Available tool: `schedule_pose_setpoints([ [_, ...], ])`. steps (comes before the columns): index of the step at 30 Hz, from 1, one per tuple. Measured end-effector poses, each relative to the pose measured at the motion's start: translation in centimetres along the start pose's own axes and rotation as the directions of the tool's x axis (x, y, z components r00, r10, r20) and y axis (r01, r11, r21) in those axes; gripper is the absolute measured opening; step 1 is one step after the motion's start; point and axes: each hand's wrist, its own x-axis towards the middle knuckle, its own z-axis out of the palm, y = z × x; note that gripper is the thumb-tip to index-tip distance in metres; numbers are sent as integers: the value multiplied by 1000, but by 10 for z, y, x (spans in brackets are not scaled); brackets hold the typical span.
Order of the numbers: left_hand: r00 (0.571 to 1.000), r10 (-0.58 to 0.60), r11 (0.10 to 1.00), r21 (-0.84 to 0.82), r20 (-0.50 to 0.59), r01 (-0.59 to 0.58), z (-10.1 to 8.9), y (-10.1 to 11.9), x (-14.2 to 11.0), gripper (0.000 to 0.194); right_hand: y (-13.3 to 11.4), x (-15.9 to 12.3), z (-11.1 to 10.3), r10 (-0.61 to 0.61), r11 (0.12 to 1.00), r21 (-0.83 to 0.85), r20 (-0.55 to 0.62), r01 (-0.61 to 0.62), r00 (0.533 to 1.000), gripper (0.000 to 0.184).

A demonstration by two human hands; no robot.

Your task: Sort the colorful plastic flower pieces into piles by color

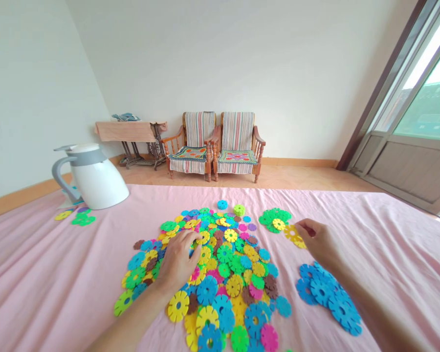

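Note:
A large pile of notched plastic flower discs (225, 254) in yellow, green, blue, pink and brown covers the middle of the pink cloth. Over its left part is my left hand (179, 256), fingers bent and thumb apart from the index finger. A yellow disc (203, 238) lies by its fingertips; no held disc shows. To the right, my right hand (315, 237) pinches the edge of a yellow flower disc (291, 232). More yellow lies just under it, beside a cluster of green discs (276, 217) with a small yellow one on top. Large blue discs (328, 293) lie below my right forearm.
At the left of the pink-clothed surface (77, 274) stands a white jug with a grey handle (99, 181); a few green, yellow and purple discs (83, 219) lie before it. Beyond are two wooden armchairs (238, 142), a cloth-covered sewing table (126, 132) and a door (410, 161).

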Motion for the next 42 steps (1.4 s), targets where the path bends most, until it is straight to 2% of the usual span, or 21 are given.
schedule_pose_setpoints([
  [3, 1000, 0, 1000, 0, 3, 0, 0, 1, 0, 14, 37, 12, -8, 17, 978, -206, -112, -40, 994, 32],
  [6, 1000, -3, 1000, 5, 4, 3, 1, 0, 1, 15, 50, 15, -4, -60, 960, -278, -108, 28, 992, 37],
  [13, 1000, -6, 1000, -15, 16, 6, 1, -1, 1, 13, 20, 15, 34, -265, 892, -347, 118, 290, 957, 30],
  [16, 1000, -19, 1000, -20, 18, 20, 0, 1, 1, 14, 11, 19, 40, -273, 848, -421, 173, 321, 946, 32],
  [22, 1000, -17, 1000, -20, 13, 17, -2, 4, 1, 14, 4, 19, 40, -260, 776, -522, 247, 354, 934, 24],
  [26, 1000, -8, 1000, -5, 6, 8, -2, 3, 2, 15, 0, 14, 39, -270, 749, -546, 266, 375, 926, 24],
  [32, 1000, -5, 1000, 2, 11, 5, -1, 2, 1, 14, 0, 14, 39, -258, 741, -574, 236, 349, 937, 25],
  [36, 1000, -15, 1000, -3, 18, 15, -1, 1, 0, 13, 2, 13, 41, -278, 728, -568, 266, 383, 923, 20],
  [39, 1000, -21, 1000, -2, 20, 21, -1, 1, 1, 14, 2, 10, 41, -288, 721, -566, 280, 400, 916, 25],
  [42, 1000, -23, 1000, -3, 16, 23, 0, 2, 2, 15, 2, 9, 35, -276, 728, -582, 234, 362, 932, 28],
])
